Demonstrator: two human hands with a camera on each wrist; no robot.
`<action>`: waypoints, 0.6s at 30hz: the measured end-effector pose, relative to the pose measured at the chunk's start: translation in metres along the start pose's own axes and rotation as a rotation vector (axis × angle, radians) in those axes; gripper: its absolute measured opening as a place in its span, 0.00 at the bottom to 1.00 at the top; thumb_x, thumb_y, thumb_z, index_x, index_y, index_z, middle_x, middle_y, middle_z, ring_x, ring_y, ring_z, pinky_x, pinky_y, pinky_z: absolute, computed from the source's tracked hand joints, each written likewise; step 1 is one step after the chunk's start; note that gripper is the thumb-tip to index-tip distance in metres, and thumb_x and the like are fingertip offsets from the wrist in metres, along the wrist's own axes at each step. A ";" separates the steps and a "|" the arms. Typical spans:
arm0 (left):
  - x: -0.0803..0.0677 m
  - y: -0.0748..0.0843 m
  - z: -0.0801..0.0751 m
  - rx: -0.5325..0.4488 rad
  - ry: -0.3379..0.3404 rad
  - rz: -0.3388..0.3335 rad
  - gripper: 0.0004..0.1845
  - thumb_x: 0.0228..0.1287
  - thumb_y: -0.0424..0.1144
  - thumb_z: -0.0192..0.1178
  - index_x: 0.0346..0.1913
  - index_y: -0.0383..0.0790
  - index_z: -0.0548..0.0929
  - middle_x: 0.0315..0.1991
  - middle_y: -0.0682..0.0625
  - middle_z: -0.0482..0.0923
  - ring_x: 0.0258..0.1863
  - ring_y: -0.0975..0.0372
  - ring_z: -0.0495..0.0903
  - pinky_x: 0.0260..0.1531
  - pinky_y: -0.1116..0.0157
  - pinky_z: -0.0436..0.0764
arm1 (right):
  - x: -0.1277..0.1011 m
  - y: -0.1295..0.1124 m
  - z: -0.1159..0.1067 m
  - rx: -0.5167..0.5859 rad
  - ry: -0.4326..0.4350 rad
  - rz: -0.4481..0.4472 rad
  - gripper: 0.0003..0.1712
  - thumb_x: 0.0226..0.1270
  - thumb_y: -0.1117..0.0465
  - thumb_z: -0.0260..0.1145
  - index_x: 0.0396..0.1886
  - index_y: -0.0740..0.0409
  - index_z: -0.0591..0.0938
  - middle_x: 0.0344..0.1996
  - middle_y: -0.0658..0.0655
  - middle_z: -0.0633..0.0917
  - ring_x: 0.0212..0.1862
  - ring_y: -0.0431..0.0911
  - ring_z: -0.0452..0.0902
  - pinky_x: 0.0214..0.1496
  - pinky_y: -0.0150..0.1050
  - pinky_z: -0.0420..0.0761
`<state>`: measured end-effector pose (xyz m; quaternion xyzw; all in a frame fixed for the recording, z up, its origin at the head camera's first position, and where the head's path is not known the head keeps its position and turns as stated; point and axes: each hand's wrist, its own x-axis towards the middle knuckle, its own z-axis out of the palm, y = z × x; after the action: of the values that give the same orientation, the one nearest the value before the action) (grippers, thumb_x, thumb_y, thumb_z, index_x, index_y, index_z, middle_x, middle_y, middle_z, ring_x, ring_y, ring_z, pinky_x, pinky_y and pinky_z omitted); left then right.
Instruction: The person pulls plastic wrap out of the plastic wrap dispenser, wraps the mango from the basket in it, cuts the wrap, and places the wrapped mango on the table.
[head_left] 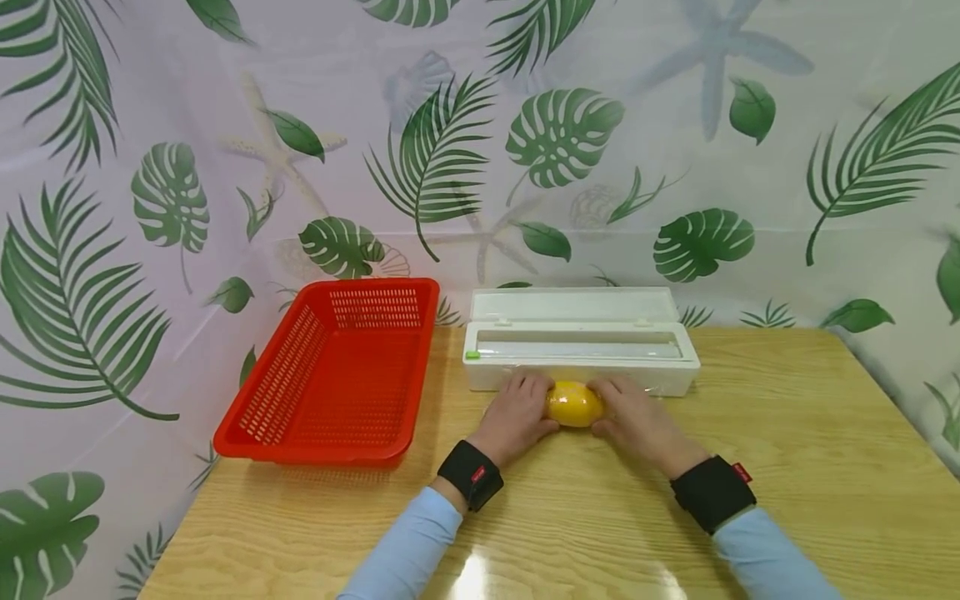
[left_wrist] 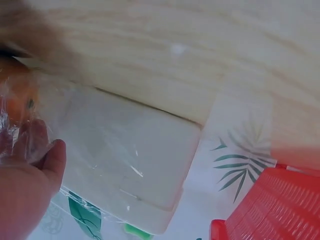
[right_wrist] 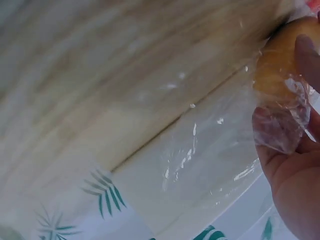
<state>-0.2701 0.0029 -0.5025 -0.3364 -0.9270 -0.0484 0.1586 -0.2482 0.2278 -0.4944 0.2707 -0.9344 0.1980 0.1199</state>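
A yellow, oval fruit [head_left: 574, 405], glossy under clear plastic film [right_wrist: 285, 127], is between my two hands in front of a white film dispenser box [head_left: 486, 379]. My left hand [head_left: 516, 419] holds its left end, fingers on the far side and thumb on the near side. From the other end my right hand [head_left: 637, 423] grips it the same way. Crinkled film lies over the fruit and around the fingers in both wrist views, stretching across the box front. Behind, the box lid [head_left: 573, 304] stands raised, and a roll of film [head_left: 577, 350] shows inside.
A red plastic basket [head_left: 315, 454] with slotted sides stands to the left on the wooden table [head_left: 795, 467]. On the box's left end is a small green slider [head_left: 472, 355]. A leaf-patterned cloth [head_left: 630, 250] hangs behind the table.
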 end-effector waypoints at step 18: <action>-0.002 -0.017 -0.011 -0.594 -0.225 -0.137 0.22 0.72 0.54 0.56 0.57 0.41 0.78 0.43 0.53 0.80 0.43 0.63 0.74 0.47 0.68 0.73 | -0.005 0.020 -0.009 0.508 -0.210 0.114 0.26 0.75 0.57 0.60 0.61 0.75 0.75 0.51 0.67 0.84 0.47 0.49 0.82 0.48 0.41 0.82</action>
<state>-0.2764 -0.0137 -0.4928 -0.3082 -0.9045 -0.2898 -0.0535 -0.2538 0.2497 -0.4942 0.2580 -0.8759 0.4033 -0.0605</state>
